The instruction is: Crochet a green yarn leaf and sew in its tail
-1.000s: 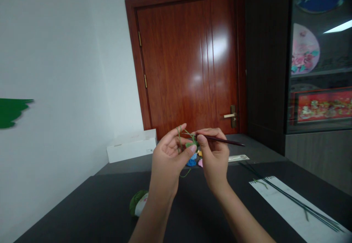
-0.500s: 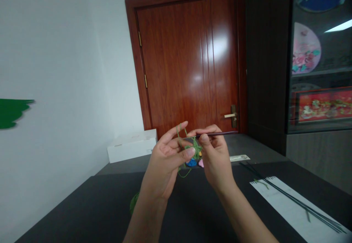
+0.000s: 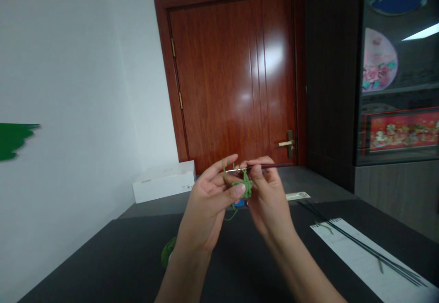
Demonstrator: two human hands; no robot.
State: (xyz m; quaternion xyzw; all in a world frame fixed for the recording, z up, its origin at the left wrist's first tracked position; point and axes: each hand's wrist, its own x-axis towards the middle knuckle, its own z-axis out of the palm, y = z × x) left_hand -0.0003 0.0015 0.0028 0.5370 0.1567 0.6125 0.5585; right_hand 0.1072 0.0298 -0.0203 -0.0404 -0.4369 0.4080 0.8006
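My left hand [image 3: 212, 198] pinches a small green crochet piece [image 3: 247, 188] between thumb and fingers. Green yarn loops over its raised index finger, and a loose strand hangs below the palm. In my right hand [image 3: 269, 195] is a crochet hook [image 3: 264, 166] with a dark handle, gripped near thumb and index finger. The hook's silver shaft points left, just above the green piece, with yarn at it. Partly hidden behind my left forearm lies a ball of green yarn [image 3: 168, 252]. A blue item [image 3: 239, 202] shows on the table behind the hands.
A long white box [image 3: 164, 186] stands at the table's back left. To the right, dark thin stems [image 3: 363, 243] lie across a white sheet [image 3: 346, 252] with green yarn scraps. A pale ruler-like strip [image 3: 297, 196] lies behind my right hand. Beyond are a wooden door [image 3: 233, 79] and a glass cabinet.
My hands have drawn slightly closer together, and the hook has shifted a little left, with more of its silver shaft showing. The pink and yellow bits behind the hands are now mostly hidden.
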